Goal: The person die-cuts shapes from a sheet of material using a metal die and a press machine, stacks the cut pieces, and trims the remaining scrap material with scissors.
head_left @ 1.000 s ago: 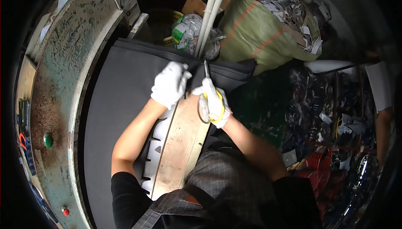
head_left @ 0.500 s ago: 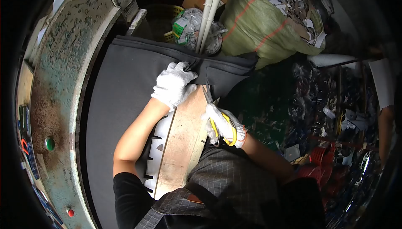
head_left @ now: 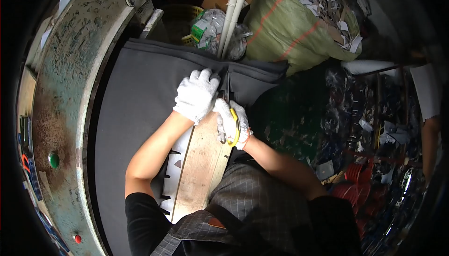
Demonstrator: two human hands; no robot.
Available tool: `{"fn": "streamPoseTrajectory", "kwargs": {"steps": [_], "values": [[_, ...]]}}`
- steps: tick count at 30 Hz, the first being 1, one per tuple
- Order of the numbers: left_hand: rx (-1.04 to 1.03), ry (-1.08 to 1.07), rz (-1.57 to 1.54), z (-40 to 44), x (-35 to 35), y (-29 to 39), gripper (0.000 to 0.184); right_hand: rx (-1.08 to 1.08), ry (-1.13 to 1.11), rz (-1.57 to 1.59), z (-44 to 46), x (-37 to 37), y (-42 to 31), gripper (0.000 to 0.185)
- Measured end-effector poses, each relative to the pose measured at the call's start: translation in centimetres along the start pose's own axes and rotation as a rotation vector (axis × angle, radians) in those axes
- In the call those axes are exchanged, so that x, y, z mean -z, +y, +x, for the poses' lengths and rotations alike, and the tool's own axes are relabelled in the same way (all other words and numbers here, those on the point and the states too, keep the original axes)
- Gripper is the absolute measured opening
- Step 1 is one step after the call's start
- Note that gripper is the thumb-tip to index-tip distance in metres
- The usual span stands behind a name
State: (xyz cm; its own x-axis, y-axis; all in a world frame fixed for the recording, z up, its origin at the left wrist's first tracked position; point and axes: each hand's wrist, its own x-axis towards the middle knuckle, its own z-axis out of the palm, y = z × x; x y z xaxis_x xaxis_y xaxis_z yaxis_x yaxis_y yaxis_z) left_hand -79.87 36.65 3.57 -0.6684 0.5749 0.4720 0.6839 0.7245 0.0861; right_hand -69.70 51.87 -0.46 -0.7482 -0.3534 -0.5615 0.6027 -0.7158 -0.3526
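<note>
My left hand [head_left: 198,96], in a white knitted glove, is closed with curled fingers on the dark grey sheet material [head_left: 135,106], at the near side of a slit. Gloved in white too, my right hand [head_left: 230,122] is wrapped round yellow-handled scissors [head_left: 235,124]. Their blades point away from me into the slit of the sheet, partly hidden by my hands. Below both hands lies a long wooden board [head_left: 199,162]. Along its left side runs a pale notched strip [head_left: 174,174], resting on the sheet.
A worn green machine beam [head_left: 65,92] with a green button [head_left: 54,159] and a red button [head_left: 78,238] curves along the left. Behind the sheet stand white pipes [head_left: 232,17], a bag of clear plastic [head_left: 213,29] and a large sack of scraps [head_left: 280,27]. Red baskets [head_left: 358,181] are at right.
My right hand has moved forward and left with the scissors, up beside my left hand, and the blades have gone further into the sheet. My left hand has shifted only slightly.
</note>
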Motion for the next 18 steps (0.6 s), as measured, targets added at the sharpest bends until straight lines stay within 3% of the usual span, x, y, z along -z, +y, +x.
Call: {"fn": "streamPoseTrajectory", "kwargs": {"steps": [4,6,7,8,10,14,15,16,18], "values": [[-0.042,0.032,-0.174,-0.1,0.3,-0.6,0.024,0.177,0.202,-0.300,0.4,-0.5,0.4,0.042],[-0.124,0.145,-0.164,-0.7,-0.2,-0.9,0.025,0.230,0.281,-0.376,-0.1,-3.5,-1.2,0.045],[-0.110,0.117,-0.179,-0.8,-0.2,-0.8,0.024,0.141,0.372,-0.308,0.4,-5.1,-2.6,0.045],[-0.114,0.113,-0.181,-0.9,-0.3,-0.9,0.024,0.167,0.223,-0.243,1.1,-3.8,-2.4,0.049],[-0.049,0.161,-0.255,-0.6,-0.6,-1.3,0.024,0.277,0.319,-0.459,0.5,-3.3,-0.7,0.045],[0.008,0.145,-0.287,-0.8,-0.2,-1.2,0.026,0.339,0.276,-0.395,-0.2,-4.5,-1.1,0.038],[0.012,0.124,-0.302,-0.8,0.0,-1.2,0.027,0.259,0.298,-0.352,-0.5,-6.2,-1.8,0.045],[0.017,0.121,-0.303,-0.9,-0.3,-1.2,0.027,0.206,0.171,-0.284,1.5,-4.8,-2.6,0.054],[0.007,0.115,-0.293,-0.9,-0.9,-1.4,0.027,0.221,0.143,-0.169,3.5,-5.4,-3.9,0.056]]}}
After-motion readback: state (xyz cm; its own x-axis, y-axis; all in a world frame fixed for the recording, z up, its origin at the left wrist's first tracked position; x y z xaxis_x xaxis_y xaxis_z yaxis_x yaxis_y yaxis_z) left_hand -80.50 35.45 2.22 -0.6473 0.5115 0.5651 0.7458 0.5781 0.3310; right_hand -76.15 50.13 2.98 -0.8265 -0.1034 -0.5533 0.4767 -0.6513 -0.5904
